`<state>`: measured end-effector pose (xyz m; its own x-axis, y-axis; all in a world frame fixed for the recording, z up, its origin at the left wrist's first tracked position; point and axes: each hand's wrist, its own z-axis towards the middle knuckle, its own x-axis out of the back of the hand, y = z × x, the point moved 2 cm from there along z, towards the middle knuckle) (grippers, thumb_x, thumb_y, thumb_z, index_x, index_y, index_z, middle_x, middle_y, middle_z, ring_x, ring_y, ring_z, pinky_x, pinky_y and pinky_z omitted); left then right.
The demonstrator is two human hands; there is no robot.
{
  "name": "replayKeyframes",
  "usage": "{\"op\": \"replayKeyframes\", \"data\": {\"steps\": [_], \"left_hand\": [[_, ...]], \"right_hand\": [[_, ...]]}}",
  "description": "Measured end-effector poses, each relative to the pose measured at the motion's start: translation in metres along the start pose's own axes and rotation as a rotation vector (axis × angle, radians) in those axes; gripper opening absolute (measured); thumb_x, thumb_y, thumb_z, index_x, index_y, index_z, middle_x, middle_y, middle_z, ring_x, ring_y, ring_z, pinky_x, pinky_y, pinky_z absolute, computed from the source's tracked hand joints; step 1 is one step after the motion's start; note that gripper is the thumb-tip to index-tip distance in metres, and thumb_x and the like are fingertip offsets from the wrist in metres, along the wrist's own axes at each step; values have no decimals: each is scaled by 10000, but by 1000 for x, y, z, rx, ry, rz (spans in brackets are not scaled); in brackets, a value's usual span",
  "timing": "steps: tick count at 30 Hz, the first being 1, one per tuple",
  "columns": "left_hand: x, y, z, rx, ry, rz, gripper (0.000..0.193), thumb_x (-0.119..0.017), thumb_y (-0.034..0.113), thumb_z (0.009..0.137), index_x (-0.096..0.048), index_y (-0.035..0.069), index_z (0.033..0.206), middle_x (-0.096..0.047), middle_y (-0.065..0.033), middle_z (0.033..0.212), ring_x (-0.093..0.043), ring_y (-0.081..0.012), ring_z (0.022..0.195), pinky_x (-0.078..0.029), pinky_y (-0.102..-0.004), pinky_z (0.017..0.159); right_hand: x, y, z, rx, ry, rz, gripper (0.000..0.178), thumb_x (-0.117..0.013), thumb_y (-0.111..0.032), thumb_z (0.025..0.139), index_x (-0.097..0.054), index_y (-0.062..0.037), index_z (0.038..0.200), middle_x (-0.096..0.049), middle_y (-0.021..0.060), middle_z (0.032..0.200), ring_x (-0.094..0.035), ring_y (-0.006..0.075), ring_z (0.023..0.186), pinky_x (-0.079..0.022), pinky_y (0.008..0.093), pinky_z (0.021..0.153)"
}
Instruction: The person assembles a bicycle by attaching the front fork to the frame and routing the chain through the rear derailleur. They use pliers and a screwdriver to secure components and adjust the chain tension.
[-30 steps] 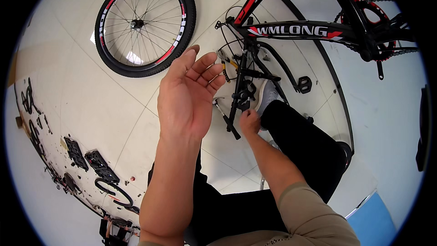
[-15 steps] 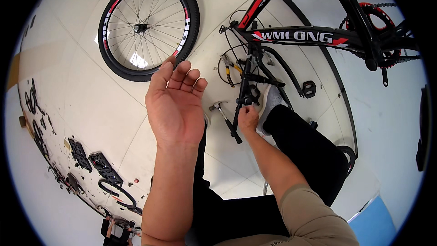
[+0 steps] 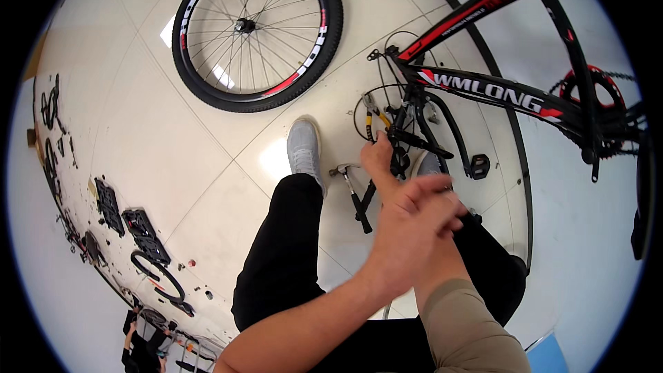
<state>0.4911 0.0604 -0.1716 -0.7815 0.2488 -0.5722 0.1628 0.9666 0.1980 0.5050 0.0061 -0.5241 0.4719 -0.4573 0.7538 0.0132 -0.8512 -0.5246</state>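
Note:
A black bicycle frame with red and white markings (image 3: 490, 90) lies at the right, its black handlebar (image 3: 416, 112) turned toward me. Beside the handlebar my right hand (image 3: 378, 160) is closed, fingertips turned down and hidden, so what it grips cannot be made out. My left hand (image 3: 418, 221) crosses above my right forearm, its fingers loosely bent and apart, with nothing seen in them. Yellow-and-black pliers (image 3: 369, 123) lie just beyond my right hand. A claw hammer (image 3: 355, 197) with a black grip rests on the floor by the handlebar's near end.
A loose wheel (image 3: 331, 34) lies flat at the far side. A pedal (image 3: 479, 166) sits right of the handlebar. Open black tool cases (image 3: 146, 236) and a curved black part (image 3: 162, 280) are on the left floor. Another person (image 3: 141, 349) is at the lower left.
My left hand has swung from upright, palm toward me, rightward and down across my right forearm. My right hand has moved farther along the handlebar. The view has shifted, showing my left shoe.

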Motion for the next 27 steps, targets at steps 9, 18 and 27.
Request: {"op": "replayKeyframes", "data": {"steps": [9,18,27], "left_hand": [[-5,-1,-4,84,14,29,298,-596,124,958,-579,10,1233,-675,-92,978,-618,-136,895,-498,-282,818],[-15,-8,-7,143,-36,24,281,-585,102,969,-586,4,1233,-676,-88,986,-618,-140,901,-496,-290,830],[-11,-8,-6,121,-6,20,276,-580,101,964,-579,5,1223,-670,-81,1009,-625,-158,907,-487,-306,837]], "right_hand": [[-14,-3,32,-121,-295,3,487,-711,-217,768,-618,31,1176,-689,218,1026,-658,332,1004,-510,373,902],[-38,38,62,-393,-319,308,269,-664,-53,790,-626,9,1050,-657,131,811,-627,201,614,-505,347,518],[15,-41,36,-503,-564,477,160,-638,-106,830,-612,16,930,-587,76,708,-573,161,513,-513,316,458]]}}
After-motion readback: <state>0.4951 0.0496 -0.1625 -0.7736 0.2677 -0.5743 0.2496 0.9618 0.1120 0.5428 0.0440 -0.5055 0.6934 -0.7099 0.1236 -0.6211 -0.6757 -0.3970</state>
